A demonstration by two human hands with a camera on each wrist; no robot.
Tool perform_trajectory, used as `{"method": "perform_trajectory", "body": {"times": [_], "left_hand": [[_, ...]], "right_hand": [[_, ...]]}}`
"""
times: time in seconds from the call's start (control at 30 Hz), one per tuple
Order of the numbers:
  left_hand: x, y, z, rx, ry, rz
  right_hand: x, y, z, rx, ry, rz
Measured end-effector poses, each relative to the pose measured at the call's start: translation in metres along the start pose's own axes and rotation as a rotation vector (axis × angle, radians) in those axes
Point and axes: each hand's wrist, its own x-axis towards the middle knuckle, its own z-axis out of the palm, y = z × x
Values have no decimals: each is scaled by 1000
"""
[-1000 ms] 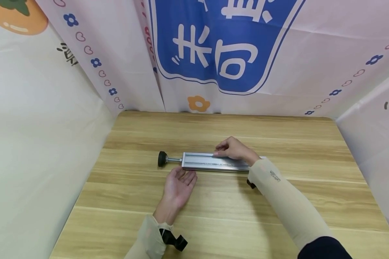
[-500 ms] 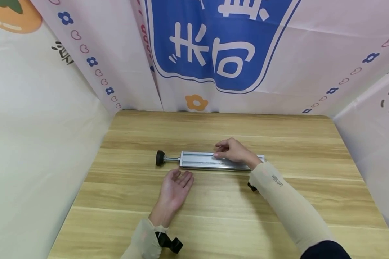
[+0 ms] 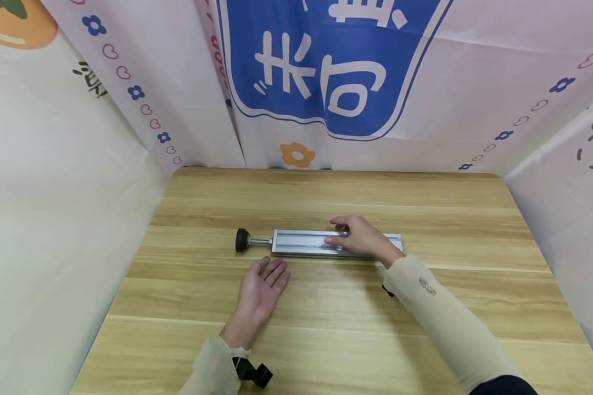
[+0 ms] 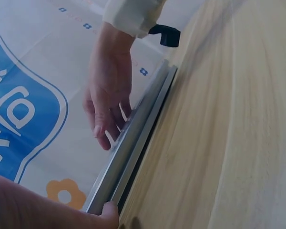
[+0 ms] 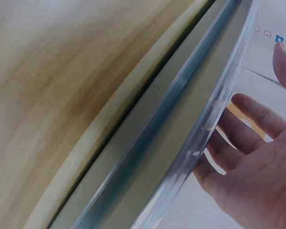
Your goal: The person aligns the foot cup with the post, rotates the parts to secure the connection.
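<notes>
In the head view a silver aluminium profile lies crosswise on the table, its left end bearing a threaded rod with a black round foot. My right hand is over the middle of the profile, fingers loosely bent and thumb near its top face. Beside the hand in the right wrist view, the profile runs diagonally; the fingers spread along its far edge, curled round nothing. Palm up, my left hand has its fingertips just in front of the profile's left end. A left fingertip overlaps the profile's edge in the left wrist view.
The wood-grain table ends at a white cloth backdrop with a blue sign print. White cloth walls flank both sides. A black wrist mount sits on the left sleeve.
The head view has shifted slightly, so the scene sits further left. My right hand has moved slightly right along the profile. My left hand has drawn a little left and towards me.
</notes>
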Motion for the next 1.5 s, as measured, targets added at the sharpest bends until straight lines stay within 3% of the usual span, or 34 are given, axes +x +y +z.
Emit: {"method": "perform_trajectory", "body": {"times": [0.23,0.47,1.0,1.3,1.5], "left_hand": [[-5,1,0,75,-25,42],[-5,7,4,172,-35,79],[-2,23,12,509,-52,291],[1,32,24,720,-123,434],[2,41,27,825,-192,491]], "right_hand": [[-14,-6,1,-141,120,16],[-27,-5,5,-259,221,-65],[-53,-2,16,-498,263,-44],[-61,-6,13,-525,267,-33],[-65,-11,13,-537,284,-41]]}}
